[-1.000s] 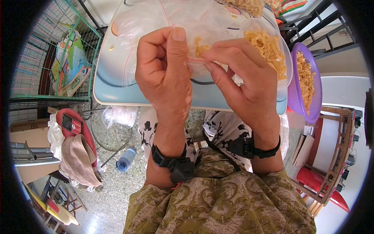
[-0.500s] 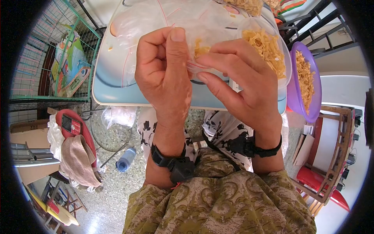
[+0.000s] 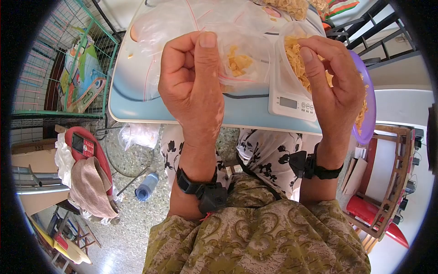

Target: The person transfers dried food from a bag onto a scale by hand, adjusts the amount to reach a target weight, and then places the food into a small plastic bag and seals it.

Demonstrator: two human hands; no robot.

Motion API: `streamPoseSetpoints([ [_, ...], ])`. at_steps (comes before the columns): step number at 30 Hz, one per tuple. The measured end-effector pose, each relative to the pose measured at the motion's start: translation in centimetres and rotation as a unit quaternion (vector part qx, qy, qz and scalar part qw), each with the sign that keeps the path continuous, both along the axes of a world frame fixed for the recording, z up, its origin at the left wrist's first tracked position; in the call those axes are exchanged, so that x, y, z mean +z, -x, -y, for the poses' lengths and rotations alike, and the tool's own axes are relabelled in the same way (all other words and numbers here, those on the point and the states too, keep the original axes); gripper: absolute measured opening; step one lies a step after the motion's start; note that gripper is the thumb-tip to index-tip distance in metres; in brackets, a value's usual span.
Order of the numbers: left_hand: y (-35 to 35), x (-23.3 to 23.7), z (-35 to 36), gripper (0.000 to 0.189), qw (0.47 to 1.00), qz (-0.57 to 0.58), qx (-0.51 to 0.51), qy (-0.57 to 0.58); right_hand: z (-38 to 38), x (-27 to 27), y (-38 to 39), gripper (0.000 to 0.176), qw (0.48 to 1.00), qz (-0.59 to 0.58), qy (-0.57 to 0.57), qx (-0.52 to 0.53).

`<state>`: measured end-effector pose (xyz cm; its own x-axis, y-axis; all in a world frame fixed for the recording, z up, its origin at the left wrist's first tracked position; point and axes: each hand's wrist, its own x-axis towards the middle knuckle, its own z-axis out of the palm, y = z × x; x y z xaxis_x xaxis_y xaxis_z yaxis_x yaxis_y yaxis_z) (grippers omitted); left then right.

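My left hand (image 3: 194,82) is closed, with thumb and fingers pinched on the edge of a clear zip bag (image 3: 258,52) with a pink seal line. A few yellowish dried strips (image 3: 239,63) lie inside the bag. My right hand (image 3: 335,77) is over a clear plastic bowl (image 3: 284,64), fingers curved and thumb apart from them; nothing plainly shows in its grip. More dried strips (image 3: 295,59) fill the bowl, partly hidden behind that hand. Beneath the bowl stands a white digital scale (image 3: 278,106) with a display and buttons.
Several clear bags with pink seals (image 3: 155,41) spread over the table (image 3: 182,114). A filled bag (image 3: 292,7) lies at the back. Beside the table's right edge is a purple basin (image 3: 368,105) of strips. A green wire cage (image 3: 68,109) stands left; a bottle (image 3: 147,186) lies on the floor.
My right hand has left the bag edge and moved right to the bowl, uncovering the strips in the bag and the scale's display. My left hand has stayed in place, still holding the bag.
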<state>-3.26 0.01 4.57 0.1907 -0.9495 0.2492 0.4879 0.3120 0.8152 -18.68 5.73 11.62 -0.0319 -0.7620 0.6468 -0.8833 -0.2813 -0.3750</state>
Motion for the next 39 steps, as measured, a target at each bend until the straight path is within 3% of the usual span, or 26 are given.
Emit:
streamPoseSetpoints([
  [11,-0.1,0.5,-0.4,0.024,1.000,-0.006,-0.013,-0.021,0.2,-1.7,1.0,0.024,0.993,-0.060,-0.106,-0.004],
  [13,-0.2,0.5,-0.3,0.025,1.000,0.000,-0.010,-0.013,0.0,-1.0,0.2,0.025,0.981,0.033,-0.187,-0.035],
  [16,-0.2,0.5,-0.4,0.023,1.000,-0.009,-0.018,-0.022,0.2,-1.7,1.5,0.025,0.990,-0.002,-0.141,-0.026],
  [20,-0.2,0.4,-0.3,0.021,0.999,-0.019,-0.009,-0.024,0.1,-1.2,2.0,0.025,0.988,0.030,-0.142,-0.049],
  [22,-0.1,0.4,-0.4,0.019,0.999,-0.038,-0.019,-0.018,0.1,-1.4,2.5,0.027,0.989,-0.037,-0.135,-0.044],
  [31,-0.2,0.3,-0.5,0.018,0.999,-0.033,-0.032,-0.021,0.3,-1.7,3.1,0.035,0.985,-0.065,-0.152,-0.046],
  [39,0.0,0.2,-0.4,0.018,0.999,-0.033,-0.024,-0.019,0.7,-2.1,3.6,0.037,0.987,-0.047,-0.142,-0.066],
])
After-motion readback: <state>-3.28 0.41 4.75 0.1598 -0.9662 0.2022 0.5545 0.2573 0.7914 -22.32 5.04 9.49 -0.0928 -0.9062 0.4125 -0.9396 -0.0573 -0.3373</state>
